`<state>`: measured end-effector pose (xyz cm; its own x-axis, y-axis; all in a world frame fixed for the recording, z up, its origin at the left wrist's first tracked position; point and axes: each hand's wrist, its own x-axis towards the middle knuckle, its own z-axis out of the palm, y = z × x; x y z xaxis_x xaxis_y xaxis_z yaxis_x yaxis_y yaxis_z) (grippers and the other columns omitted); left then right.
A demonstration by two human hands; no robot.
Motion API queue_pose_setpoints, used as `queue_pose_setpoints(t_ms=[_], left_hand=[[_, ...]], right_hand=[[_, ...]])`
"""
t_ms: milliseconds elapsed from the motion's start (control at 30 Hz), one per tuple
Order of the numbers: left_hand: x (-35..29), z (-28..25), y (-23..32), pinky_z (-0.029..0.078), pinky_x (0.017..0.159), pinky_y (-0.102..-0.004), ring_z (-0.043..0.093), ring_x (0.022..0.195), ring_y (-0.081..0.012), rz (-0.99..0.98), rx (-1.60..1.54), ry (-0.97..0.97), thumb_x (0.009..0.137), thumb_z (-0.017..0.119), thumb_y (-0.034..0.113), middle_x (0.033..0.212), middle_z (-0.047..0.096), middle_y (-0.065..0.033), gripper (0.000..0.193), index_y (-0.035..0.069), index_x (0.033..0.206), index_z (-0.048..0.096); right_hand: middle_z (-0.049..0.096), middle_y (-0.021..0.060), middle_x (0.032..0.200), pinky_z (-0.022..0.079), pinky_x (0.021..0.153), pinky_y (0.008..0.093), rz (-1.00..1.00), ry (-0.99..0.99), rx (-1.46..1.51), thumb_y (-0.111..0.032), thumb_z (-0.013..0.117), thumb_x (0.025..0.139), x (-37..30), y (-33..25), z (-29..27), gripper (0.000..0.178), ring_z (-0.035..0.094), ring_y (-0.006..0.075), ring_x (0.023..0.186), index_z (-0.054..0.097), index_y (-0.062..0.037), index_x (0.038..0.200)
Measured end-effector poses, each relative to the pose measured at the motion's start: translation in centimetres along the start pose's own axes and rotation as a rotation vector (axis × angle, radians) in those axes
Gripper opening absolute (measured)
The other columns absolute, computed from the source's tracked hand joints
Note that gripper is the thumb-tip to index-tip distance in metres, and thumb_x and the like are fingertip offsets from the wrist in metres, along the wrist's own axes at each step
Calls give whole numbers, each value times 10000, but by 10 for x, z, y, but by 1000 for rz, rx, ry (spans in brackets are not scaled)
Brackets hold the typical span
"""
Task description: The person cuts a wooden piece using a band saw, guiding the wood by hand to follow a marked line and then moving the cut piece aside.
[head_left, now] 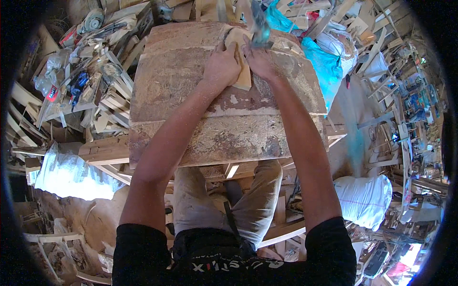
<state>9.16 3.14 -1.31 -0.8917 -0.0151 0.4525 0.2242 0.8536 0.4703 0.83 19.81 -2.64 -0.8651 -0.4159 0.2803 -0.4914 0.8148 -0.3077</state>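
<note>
A pale flat piece of wood (244, 78), narrow and angled, lies at the far middle of a worn wooden worktop (181, 95). My left hand (223, 67) is closed on its left side, fingers and thumb pressed to the wood. From the right, my right hand (260, 63) grips the edge of the same piece with bent fingers. Just beyond my right hand is a blurred teal-and-grey object (260, 29), too smeared to name. The far end of the wood is near this blur.
Wood offcuts (112, 107) are heaped on the left, with a plastic bottle (45, 86) and a grinder-like tool (91, 21). Turquoise plastic sheeting (320, 64) hangs by the worktop's right edge. White sacks (365, 200) sit lower right. Wooden frames (381, 124) stand farther right.
</note>
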Motion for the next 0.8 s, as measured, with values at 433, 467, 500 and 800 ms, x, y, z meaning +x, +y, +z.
queue_pose_setpoints(t_ms=[433,467,500,800], left_hand=[[2,-11,9,536,965,-558,665,1078,-494,-33,-57,-72,996,518,237,1219,638,-343,446,59,1400,581],[1,-14,13,530,975,-546,657,1090,-495,-36,-92,-90,980,528,205,1245,615,-354,440,18,1374,588],[2,-10,11,537,962,-553,666,1075,-492,-23,-74,-54,988,528,226,1228,635,-342,439,52,1385,596],[8,3,-1,562,912,-563,689,1032,-479,-1,-37,9,989,539,257,1232,653,-320,434,109,1389,618]], right_hand=[[371,253,1622,187,1273,570,30,-23,-8,-495,229,1115,-2,-4,-2,641,324,458,1510,449,-66,1537],[373,250,1623,185,1274,568,13,0,-4,-497,225,1114,-3,-1,-1,642,322,456,1513,448,-71,1539],[375,247,1624,182,1276,566,-13,24,1,-498,222,1114,-1,0,0,643,319,454,1515,448,-75,1542],[371,216,1640,211,1257,581,26,34,-20,-522,282,1113,2,-2,5,631,349,423,1510,287,-176,1640]])
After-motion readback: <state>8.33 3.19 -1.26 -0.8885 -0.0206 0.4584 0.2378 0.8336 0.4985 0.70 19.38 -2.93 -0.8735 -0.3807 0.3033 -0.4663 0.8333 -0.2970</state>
